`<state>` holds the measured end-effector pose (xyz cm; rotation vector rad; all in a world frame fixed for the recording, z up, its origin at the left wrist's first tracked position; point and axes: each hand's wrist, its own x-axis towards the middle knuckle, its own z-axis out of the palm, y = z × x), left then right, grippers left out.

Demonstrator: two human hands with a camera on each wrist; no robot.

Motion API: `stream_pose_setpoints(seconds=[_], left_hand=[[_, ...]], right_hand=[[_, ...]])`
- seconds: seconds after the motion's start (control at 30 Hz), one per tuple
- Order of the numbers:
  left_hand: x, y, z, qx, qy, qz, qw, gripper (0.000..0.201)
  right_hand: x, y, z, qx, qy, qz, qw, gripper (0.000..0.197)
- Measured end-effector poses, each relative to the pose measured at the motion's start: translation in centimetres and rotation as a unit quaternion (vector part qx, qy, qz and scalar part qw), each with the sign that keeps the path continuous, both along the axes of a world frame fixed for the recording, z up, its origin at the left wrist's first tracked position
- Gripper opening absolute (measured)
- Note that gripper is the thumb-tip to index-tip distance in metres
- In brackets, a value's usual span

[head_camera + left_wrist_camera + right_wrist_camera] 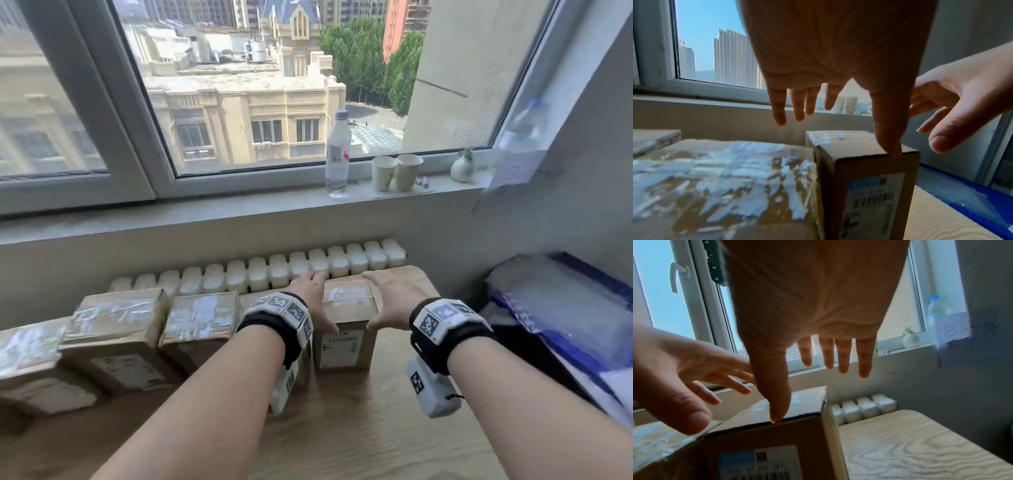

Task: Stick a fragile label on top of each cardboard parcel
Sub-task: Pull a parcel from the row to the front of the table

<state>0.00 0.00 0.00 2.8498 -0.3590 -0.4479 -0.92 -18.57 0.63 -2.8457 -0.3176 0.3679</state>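
Table (394, 428): pale wood grain, set against the wall under the window; a radiator (274, 270) runs behind it.
Parcel row (116, 325): cardboard parcels side by side along the back edge, tops covered in clear tape and torn white label remnants.
Right-end parcel (346, 329): tallest and narrowest of the row, upright, just beside its lower neighbour; a printed shipping label with barcode on its near face, tape and white scraps on top.
Fragile label: none identifiable in any view — neither hand carries one, and I cannot tell whether the white scraps on top count as one.
Sill items: a water bottle (337, 154), two paper cups (395, 171), a small vase (461, 168), well apart from the work.
Risk 1: the tall parcel has a narrow footing — a sideways push from either hand could tip it toward its neighbour or off the right side.
Risk 2: glossy tape and ragged scraps give a poor bonding surface; judged likely to leave a new label lifting or wrinkled.
Left hand (313, 294): fingers spread and straight, nothing held; thumb tip touches the parcel's top near edge, the other fingers hover above the far left side.
Right hand (390, 298): mirrors it, spread wide and empty; thumb tip on the same top front edge, fingers clear of the top.
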Motion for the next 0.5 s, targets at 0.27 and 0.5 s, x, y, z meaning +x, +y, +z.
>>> stream_pose_setpoints(seconds=[0.27,0.5], left_hand=[[1.3,-1.3,-2.7,0.007,0.043,0.021,0.999,0.106],[1.4,-2.1,-1.1,-0.056,0.049,0.039,0.996,0.105]], right_hand=[[1.2,-0.2,-3.3,0.013,0.041,0.008,0.999,0.102],[1.6,-1.1,-2.2,0.021,0.055,-0.013,0.998,0.108]])
